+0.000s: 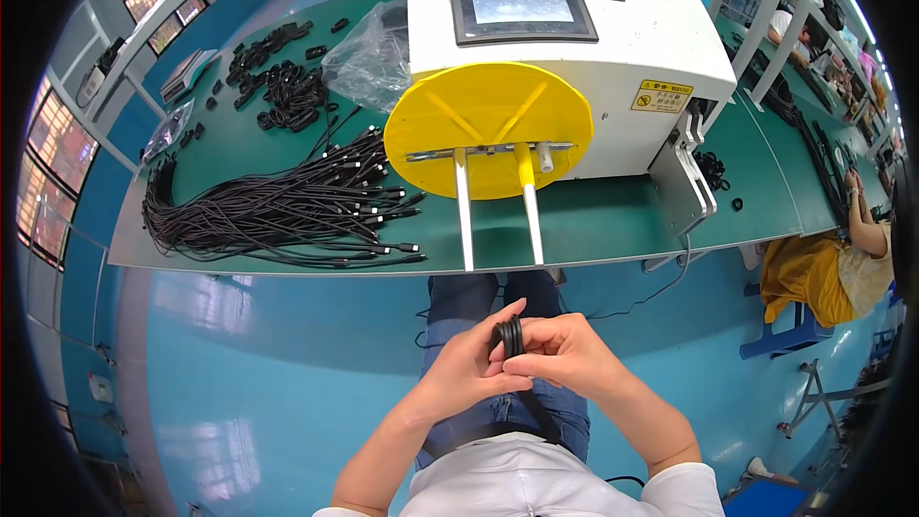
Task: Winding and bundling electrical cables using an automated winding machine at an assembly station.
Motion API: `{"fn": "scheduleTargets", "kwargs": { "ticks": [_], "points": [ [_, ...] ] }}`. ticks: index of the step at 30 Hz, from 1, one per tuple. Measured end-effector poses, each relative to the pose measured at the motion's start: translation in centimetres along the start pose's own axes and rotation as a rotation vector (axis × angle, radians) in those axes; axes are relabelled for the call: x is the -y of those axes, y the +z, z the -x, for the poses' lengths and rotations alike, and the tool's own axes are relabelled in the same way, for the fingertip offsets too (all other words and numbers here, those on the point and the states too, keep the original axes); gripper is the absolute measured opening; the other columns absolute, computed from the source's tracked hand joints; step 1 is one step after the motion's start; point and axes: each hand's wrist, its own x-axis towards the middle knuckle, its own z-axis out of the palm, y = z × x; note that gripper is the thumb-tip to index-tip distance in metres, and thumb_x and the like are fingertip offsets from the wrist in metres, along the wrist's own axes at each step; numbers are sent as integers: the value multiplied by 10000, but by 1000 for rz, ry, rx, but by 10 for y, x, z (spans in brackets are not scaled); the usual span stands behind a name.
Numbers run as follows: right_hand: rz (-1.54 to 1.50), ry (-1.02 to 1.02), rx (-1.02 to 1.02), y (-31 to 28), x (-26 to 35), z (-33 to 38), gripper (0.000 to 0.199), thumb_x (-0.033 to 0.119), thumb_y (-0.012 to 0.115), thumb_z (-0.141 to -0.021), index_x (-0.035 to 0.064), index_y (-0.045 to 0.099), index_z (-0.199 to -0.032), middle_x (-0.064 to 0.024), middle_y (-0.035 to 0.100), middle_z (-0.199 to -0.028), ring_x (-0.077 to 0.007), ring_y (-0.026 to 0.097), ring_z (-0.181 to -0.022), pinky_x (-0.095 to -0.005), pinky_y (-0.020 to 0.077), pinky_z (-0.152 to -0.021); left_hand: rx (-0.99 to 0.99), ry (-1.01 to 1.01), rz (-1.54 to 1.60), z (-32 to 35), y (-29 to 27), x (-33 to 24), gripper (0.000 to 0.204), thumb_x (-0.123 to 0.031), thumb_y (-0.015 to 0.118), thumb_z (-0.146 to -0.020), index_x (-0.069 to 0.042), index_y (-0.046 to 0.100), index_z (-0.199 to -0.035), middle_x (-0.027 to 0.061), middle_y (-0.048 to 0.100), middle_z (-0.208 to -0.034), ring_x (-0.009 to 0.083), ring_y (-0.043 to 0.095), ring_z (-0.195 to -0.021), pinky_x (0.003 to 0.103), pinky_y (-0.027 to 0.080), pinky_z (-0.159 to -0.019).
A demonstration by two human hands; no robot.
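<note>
In front of my lap, both hands close round a coiled black cable (511, 336). My left hand (466, 361) cups the coil from its left side, thumb and fingers around it. From the right, my right hand (565, 354) pinches the same coil with bent fingers. The coil's lower part and its plug ends are hidden by my fingers. Just beyond my hands stands a white winding machine (613, 48) with a yellow disc (488, 115) and two metal prongs (463, 211) pointing towards me.
A bundle of straight black cables (278, 206) lies on the green table (536, 220), left of the disc. Behind it are a heap of coiled cables (292, 91) and a clear plastic bag (369, 57). A co-worker (838, 258) sits far right by a blue stool (787, 330).
</note>
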Motion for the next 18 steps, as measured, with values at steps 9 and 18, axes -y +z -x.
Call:
{"fn": "scheduleTargets", "kwargs": {
  "ticks": [9,18],
  "points": [
    [-74,6,10,-6,1,-8,175,98,574,-883,-25,641,-988,-76,673,-890,-119,612,-812,-251,479,-722,-197,210,-342,-3,-18,-3,417,-19,530,-869,17,479,-1282,119,622,-1035,174,612,-886,292,505,-777],
    [254,-149,-64,-5,-9,-15,180,55,529,-874,-25,633,-997,-65,672,-904,-102,609,-821,-246,473,-750,-286,138,-659,-6,-11,-17,246,0,488,-890,12,586,-1116,147,649,-857,241,635,-704,291,497,-640]
  ]
}}
